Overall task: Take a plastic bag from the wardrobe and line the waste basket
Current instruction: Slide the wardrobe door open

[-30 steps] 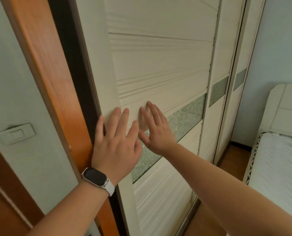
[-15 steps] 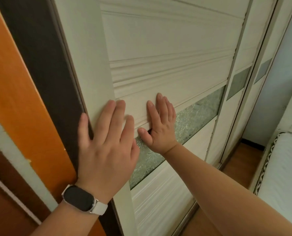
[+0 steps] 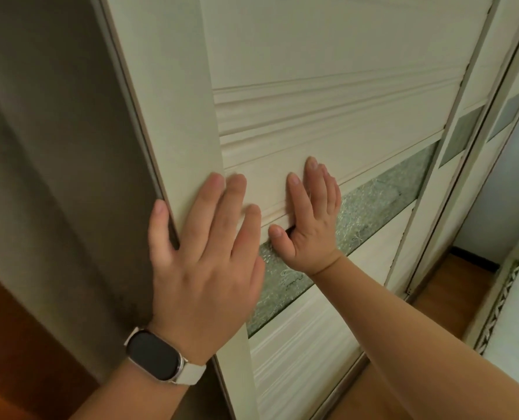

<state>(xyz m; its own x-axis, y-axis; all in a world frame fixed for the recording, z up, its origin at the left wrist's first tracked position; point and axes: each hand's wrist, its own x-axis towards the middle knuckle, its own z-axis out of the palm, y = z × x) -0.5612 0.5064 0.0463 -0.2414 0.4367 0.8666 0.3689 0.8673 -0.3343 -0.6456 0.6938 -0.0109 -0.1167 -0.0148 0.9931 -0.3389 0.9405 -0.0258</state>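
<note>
Both our hands are flat and hold nothing. Our left hand (image 3: pixel 203 262) presses on the white wardrobe door (image 3: pixel 328 71) near its left edge, and the thumb (image 3: pixel 158 219) lies right at that edge. Our right hand (image 3: pixel 309 219) presses flat on the same door, just above the bumpy glass strip (image 3: pixel 382 201). The two hands are near each other, side by side.

What could go wrong? Flat palms can slip on the smooth door, so it may not slide at all. The thumb at the edge could get pinched if the door slides left. If we push too hard, the door could bang into the next door (image 3: pixel 461 134).

We cannot see the plastic bag. We think it is inside the wardrobe, behind the door under our hands. We cannot see the waste basket either.
</note>
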